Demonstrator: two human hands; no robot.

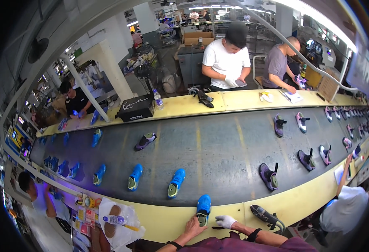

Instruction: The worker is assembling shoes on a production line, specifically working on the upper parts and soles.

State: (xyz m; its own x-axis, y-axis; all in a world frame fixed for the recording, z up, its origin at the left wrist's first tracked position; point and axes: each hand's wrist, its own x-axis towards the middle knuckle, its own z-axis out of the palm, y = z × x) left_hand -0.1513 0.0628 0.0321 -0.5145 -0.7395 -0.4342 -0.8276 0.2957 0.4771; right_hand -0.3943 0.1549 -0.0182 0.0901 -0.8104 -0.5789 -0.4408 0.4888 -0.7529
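Observation:
A blue sneaker (204, 206) with a pale green heel and insole stands at the near edge of the conveyor, its toe pointing away from me. My left hand (194, 228) is closed on its heel end from the left. Just right of the sneaker is my right hand (225, 221), in a white glove and apart from the shoe. A thin dark strip (218, 228) sticks out from under its fingers and seems to be held; its kind is unclear. On the yellow ledge farther right lies a black tool (265, 215) with a cable or hose.
The dark conveyor belt (218, 176) carries more blue sneakers (176, 183) on the left and purple-black shoes (268, 176) on the right. A plastic bag (127, 218) with a bottle lies left. Across stand a black box (136, 108) and co-workers; others sit nearby on both sides.

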